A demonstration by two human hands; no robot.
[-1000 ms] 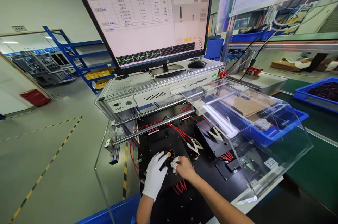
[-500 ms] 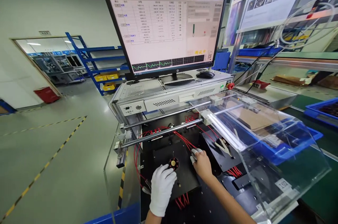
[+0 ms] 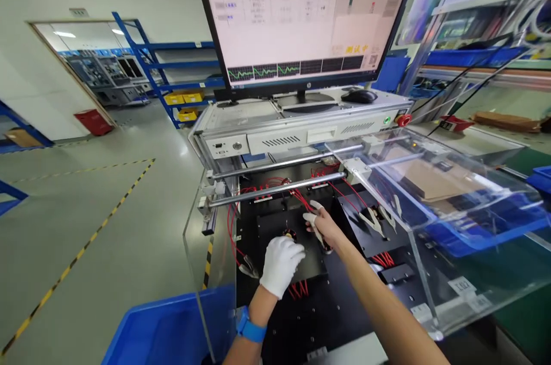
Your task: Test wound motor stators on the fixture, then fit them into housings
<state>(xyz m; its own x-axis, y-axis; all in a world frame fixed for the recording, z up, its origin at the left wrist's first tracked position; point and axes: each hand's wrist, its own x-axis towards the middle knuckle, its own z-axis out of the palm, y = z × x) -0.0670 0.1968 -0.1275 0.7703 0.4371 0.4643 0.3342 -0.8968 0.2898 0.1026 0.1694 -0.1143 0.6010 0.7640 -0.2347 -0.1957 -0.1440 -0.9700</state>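
Observation:
My left hand (image 3: 280, 266), in a white glove, lies over the near side of a small round motor stator (image 3: 290, 234) with copper-coloured windings. Its fingers are curled, and what lies under them is hidden. A flat black plate (image 3: 269, 227) carries the stator. Just to the right, my right hand (image 3: 326, 228), with white finger cots, is closed on pale clips (image 3: 316, 229) joined to red wires (image 3: 301, 200). On the plate's left, loose clips (image 3: 247, 267) hang from more red wires.
A monitor (image 3: 297, 26) stands on a grey test cabinet (image 3: 279, 138) behind two metal rails (image 3: 275, 190). On the right, a clear cover (image 3: 469, 261) lies above a blue tray (image 3: 456, 241). More clips (image 3: 374, 221) rest on a second black plate. A blue bin (image 3: 142, 325) sits lower left.
The view has tipped downward and shifted left. My left hand has moved across the stator's near side, its fingers more curled. Clips now show below my right hand's fingers.

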